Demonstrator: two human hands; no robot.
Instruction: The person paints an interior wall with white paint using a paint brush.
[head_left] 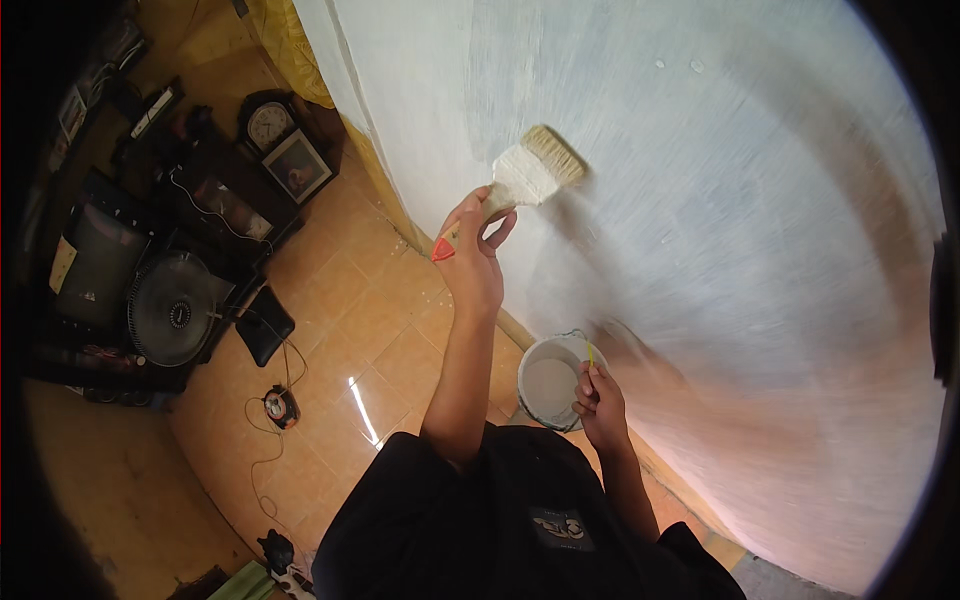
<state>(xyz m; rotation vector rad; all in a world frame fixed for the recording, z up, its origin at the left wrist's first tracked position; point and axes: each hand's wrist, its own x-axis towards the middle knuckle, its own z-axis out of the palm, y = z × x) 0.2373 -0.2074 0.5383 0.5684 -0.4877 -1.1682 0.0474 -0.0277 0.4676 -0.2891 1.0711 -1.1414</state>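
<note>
My left hand (473, 240) is raised toward the pale wall, its fingers closed round the handle of a wide paintbrush (525, 172). The brush has a red-tipped handle, a paint-smeared white body and light bristles pointing up and right. I cannot tell whether the bristles touch the wall (690, 200). Lower and to the right, my right hand (602, 400) is curled round what looks like the yellow grip of the bucket's handle. The round bucket (535, 400), with whitish paint (550, 383) inside, is beside that hand; whether it hangs or rests on the floor is unclear.
The wall is streaked with whitish paint. Orange floor tiles (345, 300) run along its foot. At left are a round fan (175, 312), a clock (268, 125), a framed picture (297, 168) and dark furniture. A cord reel (281, 407) with trailing cable lies on the floor.
</note>
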